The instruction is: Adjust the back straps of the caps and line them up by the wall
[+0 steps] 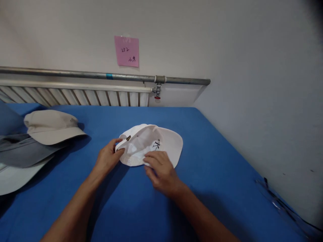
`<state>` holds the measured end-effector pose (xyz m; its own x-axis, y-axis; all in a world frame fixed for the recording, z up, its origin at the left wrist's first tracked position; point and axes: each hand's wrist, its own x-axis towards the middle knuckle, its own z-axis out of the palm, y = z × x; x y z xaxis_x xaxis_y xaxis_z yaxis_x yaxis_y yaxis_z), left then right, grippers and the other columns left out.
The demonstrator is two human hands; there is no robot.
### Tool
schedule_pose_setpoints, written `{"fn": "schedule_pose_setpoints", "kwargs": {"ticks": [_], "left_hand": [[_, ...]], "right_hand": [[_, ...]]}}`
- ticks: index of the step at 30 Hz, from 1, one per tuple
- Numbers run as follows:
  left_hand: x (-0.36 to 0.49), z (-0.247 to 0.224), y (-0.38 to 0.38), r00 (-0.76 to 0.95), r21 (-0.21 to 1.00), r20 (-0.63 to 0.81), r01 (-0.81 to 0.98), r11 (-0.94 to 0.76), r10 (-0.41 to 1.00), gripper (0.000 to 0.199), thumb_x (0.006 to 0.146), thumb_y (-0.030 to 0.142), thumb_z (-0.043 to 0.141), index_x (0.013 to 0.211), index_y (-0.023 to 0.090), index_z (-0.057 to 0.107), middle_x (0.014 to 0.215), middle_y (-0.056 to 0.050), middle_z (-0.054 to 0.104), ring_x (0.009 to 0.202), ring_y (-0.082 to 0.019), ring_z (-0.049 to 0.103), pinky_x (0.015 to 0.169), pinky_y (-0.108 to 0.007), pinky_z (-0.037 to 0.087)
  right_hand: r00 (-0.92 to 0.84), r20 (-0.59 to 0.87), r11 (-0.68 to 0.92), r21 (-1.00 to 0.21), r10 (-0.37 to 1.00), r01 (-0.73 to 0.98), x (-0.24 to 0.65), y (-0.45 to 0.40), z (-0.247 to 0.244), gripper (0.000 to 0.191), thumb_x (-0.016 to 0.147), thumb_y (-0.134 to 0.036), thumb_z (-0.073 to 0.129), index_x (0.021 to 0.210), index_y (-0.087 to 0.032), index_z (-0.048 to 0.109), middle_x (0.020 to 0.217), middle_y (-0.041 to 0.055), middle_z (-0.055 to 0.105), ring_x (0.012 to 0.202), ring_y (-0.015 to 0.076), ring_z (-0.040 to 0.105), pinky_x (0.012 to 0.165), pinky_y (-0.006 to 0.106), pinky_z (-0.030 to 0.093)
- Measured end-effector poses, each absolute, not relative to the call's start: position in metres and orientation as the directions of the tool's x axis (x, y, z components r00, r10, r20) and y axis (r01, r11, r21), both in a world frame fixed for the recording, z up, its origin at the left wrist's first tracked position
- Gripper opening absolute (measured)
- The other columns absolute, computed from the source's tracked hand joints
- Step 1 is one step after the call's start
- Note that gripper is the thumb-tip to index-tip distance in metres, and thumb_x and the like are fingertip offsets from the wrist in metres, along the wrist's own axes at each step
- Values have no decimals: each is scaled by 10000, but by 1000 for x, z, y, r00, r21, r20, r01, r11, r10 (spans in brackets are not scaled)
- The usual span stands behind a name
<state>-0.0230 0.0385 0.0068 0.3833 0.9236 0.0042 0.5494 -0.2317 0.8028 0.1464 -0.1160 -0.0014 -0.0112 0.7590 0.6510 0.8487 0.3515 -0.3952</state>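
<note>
A white baseball cap [173, 143] lies on its side on the blue cover, its brim pointing right and its hollow inside facing me. Dark lettering shows near the brim, and a small metal buckle sits on the back strap. My left hand [108, 157] pinches the strap end of the cap between thumb and fingers. At the cap's near edge, close to the brim, my right hand [161, 171] grips the rim with bent fingers; the thumb is below the edge.
A beige cap [54, 122], a dark grey cap [27, 149] and a pale cap [22, 176] overlap at the left on the blue cover [141, 208]. Glasses [277, 201] lie by the right wall. Behind are a radiator [88, 95], a metal pipe [75, 74] and a pink note [127, 51].
</note>
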Motion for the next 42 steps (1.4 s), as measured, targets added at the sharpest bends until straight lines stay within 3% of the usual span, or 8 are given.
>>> {"fn": "schedule_pose_setpoints", "kwargs": {"ticks": [3, 8, 18, 23, 27, 31, 36, 42], "left_hand": [[-23, 9, 36, 392, 808, 24, 534, -249, 919, 530, 719, 393, 539, 1187, 153, 611, 778, -37, 658, 634, -198, 571, 570, -290, 418], [-21, 14, 32, 369, 808, 65, 525, -266, 927, 457, 717, 370, 533, 1110, 165, 647, 777, -27, 669, 671, -201, 592, 609, -291, 434], [-24, 12, 35, 348, 809, 72, 528, -259, 935, 412, 722, 343, 522, 1080, 186, 653, 655, 12, 600, 583, -177, 541, 554, -271, 407], [-27, 15, 36, 355, 797, 72, 541, -267, 932, 405, 711, 354, 508, 1048, 182, 655, 621, 23, 548, 560, -167, 505, 529, -261, 381], [-27, 12, 37, 349, 803, 72, 535, -262, 934, 386, 718, 335, 494, 1043, 187, 639, 648, 16, 569, 575, -165, 511, 541, -266, 382], [-28, 9, 40, 353, 784, 48, 567, -255, 934, 367, 724, 336, 488, 1025, 185, 634, 680, -5, 595, 599, -177, 530, 554, -278, 393], [-28, 7, 43, 368, 784, 31, 568, -251, 929, 350, 737, 355, 494, 1011, 185, 629, 708, -20, 623, 623, -191, 559, 563, -284, 405], [-28, 11, 40, 358, 776, 25, 582, -244, 933, 349, 737, 363, 493, 1000, 187, 639, 688, -9, 610, 618, -190, 551, 562, -281, 391]], "right_hand": [[-58, 523, 315, -416, 850, 853, 127, -105, -16, 226, 866, -168, 577, 1090, -180, 608, 1107, 105, 673, 1022, 241, 596, 905, 412, 443], [-69, 347, 189, -324, 935, 927, 118, -93, -26, 286, 887, -208, 577, 1171, -177, 565, 1115, 117, 654, 1004, 265, 571, 886, 432, 400], [-174, 275, 231, -188, 946, 955, 122, -92, -26, 143, 903, -175, 519, 959, -169, 651, 911, 84, 669, 849, 230, 541, 786, 382, 361], [-103, 275, 214, -412, 956, 886, 129, -93, -22, 157, 875, -257, 574, 965, -179, 677, 896, 53, 701, 849, 208, 585, 819, 367, 390], [69, 247, 86, -568, 967, 818, 136, -84, -24, 298, 916, -134, 426, 1124, -170, 635, 1002, 71, 697, 875, 184, 628, 813, 323, 453], [69, 166, 13, -450, 984, 893, 135, -73, -22, 402, 886, -112, 429, 1252, -166, 585, 1059, 102, 665, 869, 207, 640, 758, 315, 489], [62, 98, -36, -250, 993, 968, 128, -66, -18, 352, 884, -137, 438, 1184, -186, 615, 994, 92, 662, 729, 208, 637, 610, 310, 456], [23, 97, -4, -196, 995, 981, 126, -64, -21, 277, 896, -140, 436, 1107, -174, 612, 965, 98, 650, 686, 197, 612, 571, 315, 434]]}}
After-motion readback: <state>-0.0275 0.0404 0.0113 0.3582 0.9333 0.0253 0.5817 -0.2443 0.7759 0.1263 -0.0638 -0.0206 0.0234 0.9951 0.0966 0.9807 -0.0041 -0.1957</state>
